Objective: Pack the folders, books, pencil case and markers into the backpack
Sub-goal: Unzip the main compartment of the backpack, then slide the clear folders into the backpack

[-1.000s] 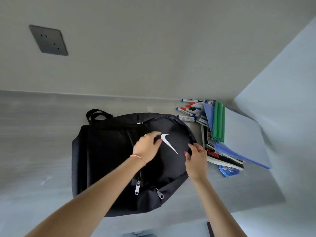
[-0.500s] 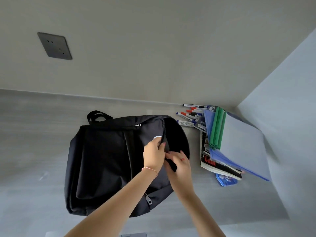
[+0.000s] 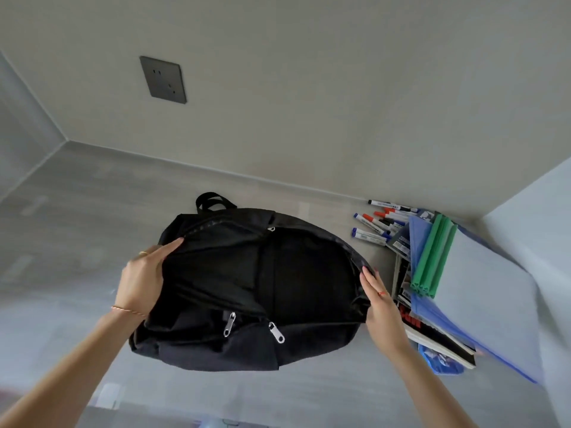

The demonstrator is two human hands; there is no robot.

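A black backpack [image 3: 216, 344] lies on the grey surface with its main compartment spread wide and the dark inside showing. My left hand [image 3: 142, 282] grips the left edge of the opening. My right hand [image 3: 378, 299] holds the right edge of the opening, its fingers on the fabric rim. To the right lies a stack: blue folders [image 3: 482, 291] with green spines [image 3: 432, 257] on top, books [image 3: 432, 335] beneath, and a blue pencil case [image 3: 438, 362] sticking out underneath. Several markers [image 3: 378, 223] lie loose behind the stack, near the wall.
A beige wall [image 3: 309, 103] with a dark socket plate [image 3: 163, 80] rises behind the surface. A pale side panel [image 3: 543, 236] closes off the right, close against the folder stack. Grey surface [image 3: 77, 211] stretches to the left of the backpack.
Both hands have moved apart from the zipper at the middle of the bag to its two edges. The main compartment, shut before, now gapes wide.
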